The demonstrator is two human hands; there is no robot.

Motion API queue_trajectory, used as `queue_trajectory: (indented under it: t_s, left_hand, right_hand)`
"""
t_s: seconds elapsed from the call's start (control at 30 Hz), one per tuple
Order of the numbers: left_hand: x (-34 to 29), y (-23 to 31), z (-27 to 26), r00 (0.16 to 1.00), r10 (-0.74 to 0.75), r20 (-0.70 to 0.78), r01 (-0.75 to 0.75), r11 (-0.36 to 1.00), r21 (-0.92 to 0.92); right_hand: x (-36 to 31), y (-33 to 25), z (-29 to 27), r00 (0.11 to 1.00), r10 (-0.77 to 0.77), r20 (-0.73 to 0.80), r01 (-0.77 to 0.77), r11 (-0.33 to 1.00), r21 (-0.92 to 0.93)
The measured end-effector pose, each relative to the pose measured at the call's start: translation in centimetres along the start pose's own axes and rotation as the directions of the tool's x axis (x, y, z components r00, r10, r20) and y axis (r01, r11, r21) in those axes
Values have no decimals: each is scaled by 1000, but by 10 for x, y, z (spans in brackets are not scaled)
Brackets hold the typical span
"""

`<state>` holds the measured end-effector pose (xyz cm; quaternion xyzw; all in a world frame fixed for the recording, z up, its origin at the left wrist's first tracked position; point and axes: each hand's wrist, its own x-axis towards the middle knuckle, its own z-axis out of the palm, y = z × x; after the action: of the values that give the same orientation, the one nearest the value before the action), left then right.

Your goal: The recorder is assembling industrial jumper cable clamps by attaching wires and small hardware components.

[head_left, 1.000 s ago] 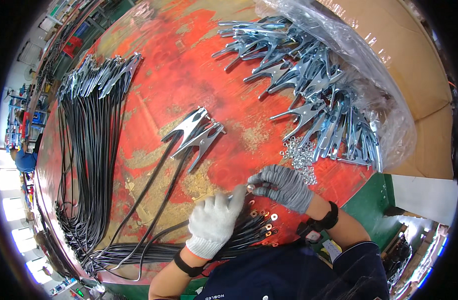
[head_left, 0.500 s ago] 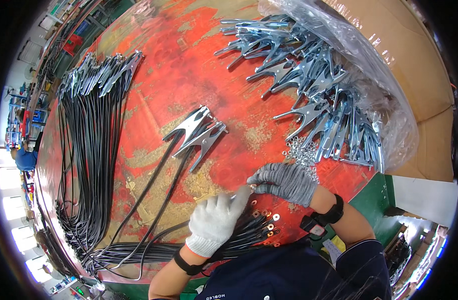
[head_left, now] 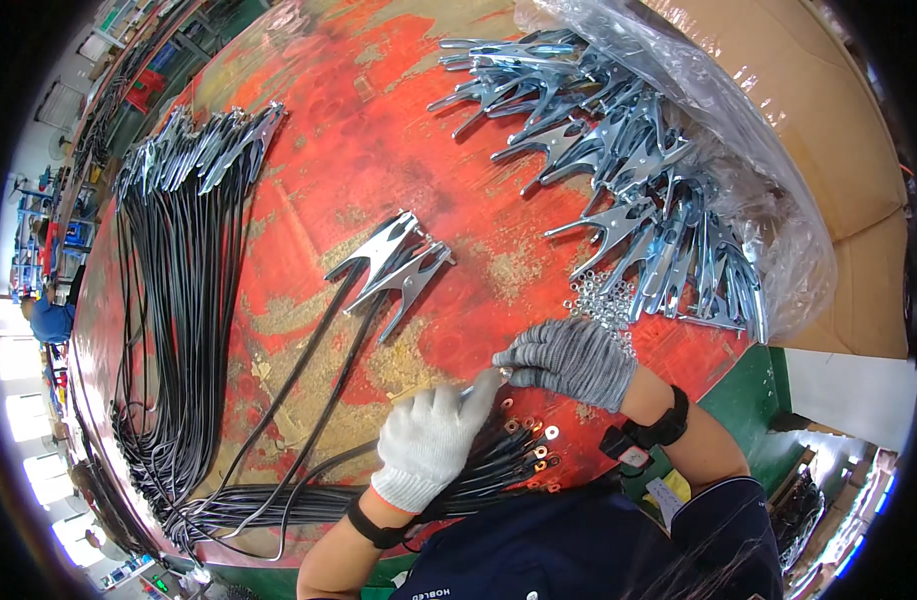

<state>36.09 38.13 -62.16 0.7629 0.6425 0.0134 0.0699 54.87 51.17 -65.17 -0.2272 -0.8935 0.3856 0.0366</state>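
Note:
My left hand [head_left: 426,440], in a white knit glove, is closed around a black cable [head_left: 347,460] that runs in from the left. At its fingertips shows a small shiny metal end [head_left: 504,373]. My right hand [head_left: 571,363], in a grey striped glove, pinches at that same spot; its fingers hide most of what is there. Just beyond, two ground clamps [head_left: 407,285] with cables attached lie on the red table. Below my hands lies a bundle of black cables with copper ring lugs [head_left: 541,452]. Loose nuts [head_left: 601,303] are heaped beyond my right hand.
A large pile of metal clamps [head_left: 619,150] lies at the far right beside clear plastic film [head_left: 779,220] and cardboard [head_left: 859,270]. At the left, finished-looking cables [head_left: 184,320] with clamps lie in a row on the worn red table [head_left: 319,130]. Another person [head_left: 51,318] is far left.
Almost nothing differs. Both hands stay together at the metal end, with only a very slight shift of the fingers.

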Motion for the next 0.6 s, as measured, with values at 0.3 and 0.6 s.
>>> queue_trajectory:
  t_s: [0.3, 0.6]
  left_hand:
    - [-1, 1, 0, 1000, 1, -11, -1, 1000, 12]
    - [1, 2, -1, 1000, 13, -6, -13, 999, 40]
  right_hand:
    - [-6, 2, 7, 989, -54, -138, 46, 997, -57]
    - [-9, 1, 16, 968, -49, -246, 44, 999, -27]
